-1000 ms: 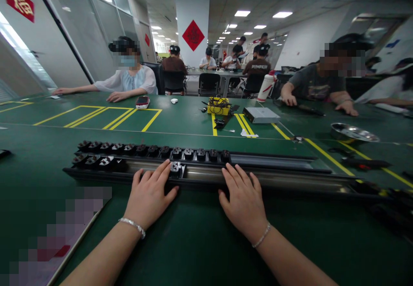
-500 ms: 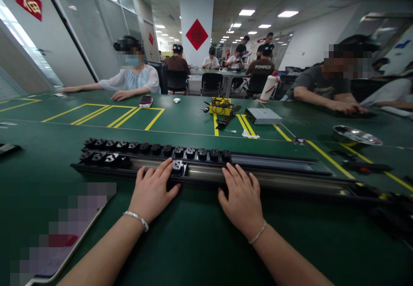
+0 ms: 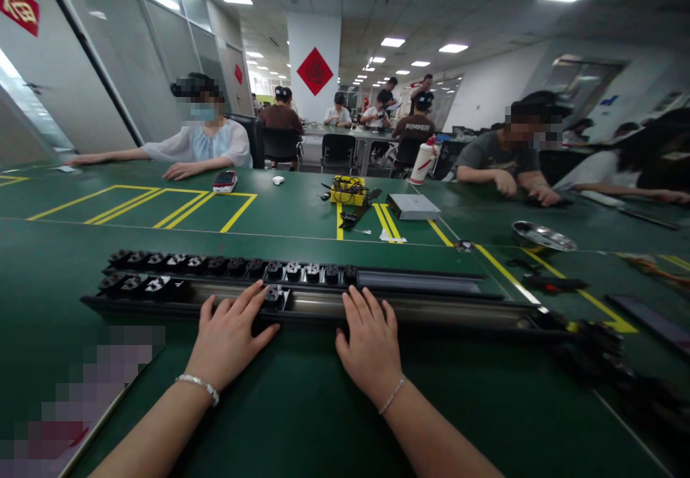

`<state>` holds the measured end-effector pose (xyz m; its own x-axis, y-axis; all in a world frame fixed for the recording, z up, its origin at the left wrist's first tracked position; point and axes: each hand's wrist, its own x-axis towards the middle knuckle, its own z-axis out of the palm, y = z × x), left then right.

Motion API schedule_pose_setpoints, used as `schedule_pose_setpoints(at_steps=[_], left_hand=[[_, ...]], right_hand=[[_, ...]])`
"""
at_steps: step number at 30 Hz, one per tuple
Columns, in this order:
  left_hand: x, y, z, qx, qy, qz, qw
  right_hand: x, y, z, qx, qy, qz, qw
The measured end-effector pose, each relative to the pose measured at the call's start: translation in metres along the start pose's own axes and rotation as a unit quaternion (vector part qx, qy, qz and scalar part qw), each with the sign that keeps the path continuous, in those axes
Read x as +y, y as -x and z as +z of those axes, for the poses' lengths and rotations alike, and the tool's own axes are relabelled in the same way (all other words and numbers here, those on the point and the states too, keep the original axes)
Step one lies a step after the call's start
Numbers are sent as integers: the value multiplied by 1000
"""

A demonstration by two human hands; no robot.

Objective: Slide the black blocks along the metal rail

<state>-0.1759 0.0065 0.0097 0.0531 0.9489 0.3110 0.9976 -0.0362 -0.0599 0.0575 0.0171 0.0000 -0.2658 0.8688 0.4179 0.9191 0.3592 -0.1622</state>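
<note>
A long black rail with a metallic channel (image 3: 431, 309) lies across the table in front of me. My left hand (image 3: 229, 334) rests on its near edge, fingers spread, beside a small black socket-like block (image 3: 275, 296) in the channel. Further right, my right hand (image 3: 371, 341) lies on the same edge with fingers stretched out. Neither hand grips anything. Several similar black blocks (image 3: 157, 285) sit at the rail's left end. Behind it, a second rail (image 3: 415, 280) carries a row of such blocks on its left part.
On the green table (image 3: 291, 406) are a yellow box with cables (image 3: 348, 190), a grey box (image 3: 414, 207), a metal bowl (image 3: 543, 236) and a white bottle (image 3: 422, 162). Black parts (image 3: 604, 348) lie at the right. Co-workers sit across the table, one in a pale blouse (image 3: 210, 144).
The view has turned to the right, so everything appears shifted left. Both hands keep the same place on the rail. The hands of the co-worker at right have moved apart.
</note>
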Motion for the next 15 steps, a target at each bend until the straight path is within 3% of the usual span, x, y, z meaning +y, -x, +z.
schedule_pose_setpoints(at_steps=[9,15], left_hand=[[2,-3,8,11,6,-2,1000],[3,-7,1,25,28,6,999]], right_hand=[[2,1,-1,-1,-43,3,999],[2,1,-4,13,-75,25,997]])
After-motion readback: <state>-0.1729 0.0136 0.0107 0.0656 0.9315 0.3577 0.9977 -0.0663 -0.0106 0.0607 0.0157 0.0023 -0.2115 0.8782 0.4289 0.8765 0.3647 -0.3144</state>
